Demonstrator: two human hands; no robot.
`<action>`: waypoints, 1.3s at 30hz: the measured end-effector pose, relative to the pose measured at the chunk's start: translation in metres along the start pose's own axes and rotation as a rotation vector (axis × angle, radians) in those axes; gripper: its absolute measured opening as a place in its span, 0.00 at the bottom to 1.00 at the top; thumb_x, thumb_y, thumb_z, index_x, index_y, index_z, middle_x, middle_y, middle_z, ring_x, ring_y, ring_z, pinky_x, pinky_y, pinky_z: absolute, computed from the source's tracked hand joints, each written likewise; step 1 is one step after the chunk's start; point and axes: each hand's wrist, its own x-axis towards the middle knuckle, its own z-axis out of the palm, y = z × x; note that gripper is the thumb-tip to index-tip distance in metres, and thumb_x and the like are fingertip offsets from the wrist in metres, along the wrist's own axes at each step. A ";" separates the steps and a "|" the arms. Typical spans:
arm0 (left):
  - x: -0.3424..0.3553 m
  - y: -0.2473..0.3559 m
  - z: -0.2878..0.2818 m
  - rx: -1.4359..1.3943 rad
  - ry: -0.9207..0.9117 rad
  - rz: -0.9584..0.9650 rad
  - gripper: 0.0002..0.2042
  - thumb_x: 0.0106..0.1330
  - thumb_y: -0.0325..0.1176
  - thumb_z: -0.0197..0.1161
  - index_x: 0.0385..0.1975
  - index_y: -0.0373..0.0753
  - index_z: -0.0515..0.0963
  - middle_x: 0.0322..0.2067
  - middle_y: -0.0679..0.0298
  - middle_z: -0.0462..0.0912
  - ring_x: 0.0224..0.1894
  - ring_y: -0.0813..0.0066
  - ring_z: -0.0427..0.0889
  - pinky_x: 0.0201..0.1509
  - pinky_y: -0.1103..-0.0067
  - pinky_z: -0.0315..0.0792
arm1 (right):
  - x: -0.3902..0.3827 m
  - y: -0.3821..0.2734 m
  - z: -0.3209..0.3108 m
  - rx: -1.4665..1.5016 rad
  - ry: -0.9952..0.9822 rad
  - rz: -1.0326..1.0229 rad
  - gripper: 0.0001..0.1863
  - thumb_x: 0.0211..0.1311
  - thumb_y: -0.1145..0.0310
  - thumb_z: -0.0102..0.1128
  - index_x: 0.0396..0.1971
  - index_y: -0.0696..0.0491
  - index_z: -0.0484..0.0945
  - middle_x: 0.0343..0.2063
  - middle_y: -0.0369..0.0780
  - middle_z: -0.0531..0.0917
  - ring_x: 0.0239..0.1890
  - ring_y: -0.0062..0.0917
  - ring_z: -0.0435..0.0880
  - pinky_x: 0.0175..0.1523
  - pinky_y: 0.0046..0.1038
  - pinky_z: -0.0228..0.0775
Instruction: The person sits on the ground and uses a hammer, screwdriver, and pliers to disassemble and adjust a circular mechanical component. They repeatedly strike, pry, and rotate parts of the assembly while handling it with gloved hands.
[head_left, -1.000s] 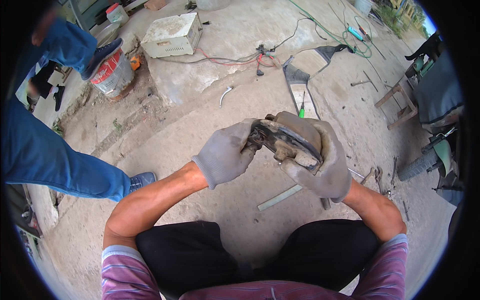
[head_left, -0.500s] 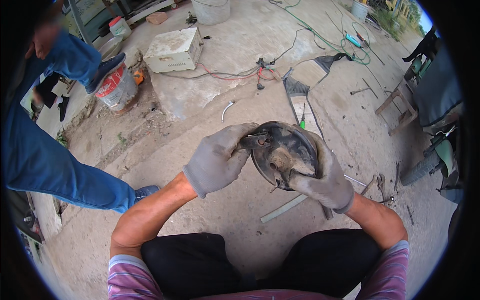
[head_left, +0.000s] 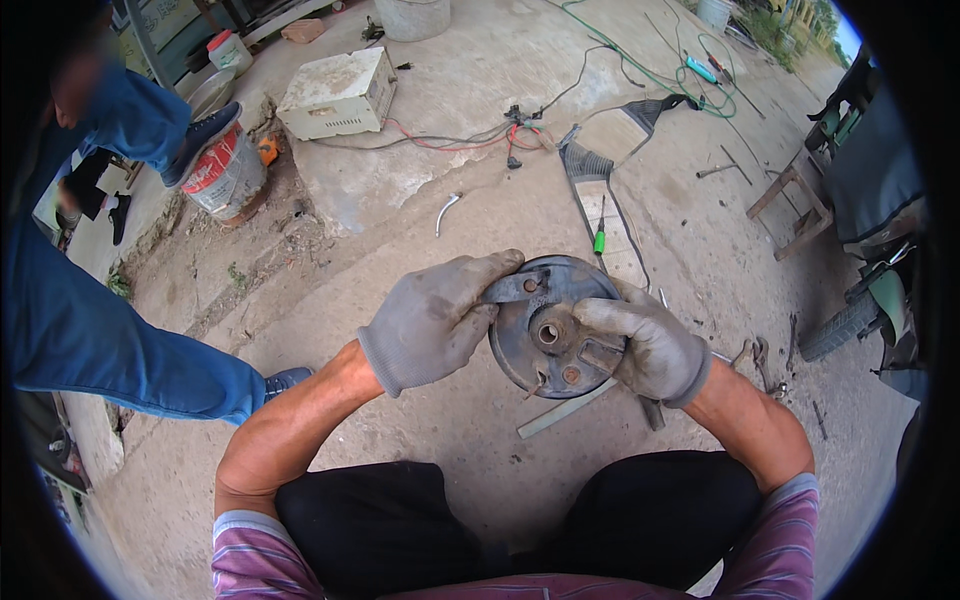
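Observation:
Both my hands wear grey work gloves and hold a round, dark metal brake drum plate over the ground between my knees. My left hand pinches the flat bar at the plate's left edge between thumb and fingers. On the right side, my right hand grips the rim, its thumb lying near the raised hub hole in the middle; its other fingers are partly hidden behind the plate. The outer face, with its hub and a rusty bolt spot, is turned up toward me.
A green-handled screwdriver lies on a flattened strap-edged sheet ahead. Wrenches lie at right, near a wooden stool and a tyre. Farther off are a white metal box, cables and a paint bucket beneath another person's shoe.
The plate has been tilted so its face shows more squarely and sits slightly lower. My right thumb has moved from the lower rim up beside the hub.

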 end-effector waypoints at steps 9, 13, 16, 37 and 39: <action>0.008 0.008 -0.009 0.115 -0.011 0.167 0.28 0.55 0.18 0.62 0.61 0.36 0.76 0.33 0.54 0.82 0.33 0.55 0.81 0.37 0.67 0.76 | 0.000 0.002 0.006 -0.063 -0.100 -0.017 0.24 0.68 0.73 0.60 0.61 0.63 0.67 0.48 0.44 0.83 0.47 0.24 0.86 0.46 0.27 0.83; 0.009 0.010 -0.012 0.193 -0.032 0.175 0.27 0.57 0.21 0.65 0.61 0.38 0.76 0.34 0.55 0.83 0.33 0.56 0.82 0.37 0.68 0.76 | -0.003 -0.003 0.008 -0.141 -0.068 -0.025 0.25 0.66 0.72 0.61 0.60 0.65 0.68 0.47 0.44 0.83 0.45 0.23 0.85 0.48 0.26 0.80; 0.012 0.020 -0.017 -0.012 -0.085 0.049 0.26 0.60 0.24 0.67 0.61 0.39 0.77 0.37 0.55 0.84 0.36 0.59 0.83 0.39 0.70 0.77 | -0.005 -0.002 0.004 -0.375 -0.005 -0.090 0.27 0.64 0.70 0.63 0.61 0.66 0.69 0.47 0.44 0.83 0.45 0.22 0.84 0.50 0.25 0.77; 0.010 0.028 -0.038 -0.573 -0.255 -0.387 0.20 0.65 0.33 0.72 0.56 0.34 0.80 0.26 0.65 0.85 0.26 0.86 0.78 0.29 0.85 0.66 | -0.024 -0.015 0.017 -0.363 -0.144 -0.033 0.28 0.63 0.72 0.61 0.61 0.67 0.68 0.47 0.45 0.83 0.46 0.22 0.83 0.49 0.23 0.77; 0.010 0.028 -0.038 -0.570 -0.264 -0.376 0.20 0.65 0.33 0.72 0.55 0.33 0.81 0.30 0.63 0.87 0.27 0.85 0.79 0.30 0.85 0.69 | -0.023 -0.013 0.015 -0.449 -0.130 -0.050 0.28 0.63 0.72 0.61 0.61 0.67 0.68 0.47 0.45 0.83 0.46 0.22 0.83 0.49 0.23 0.77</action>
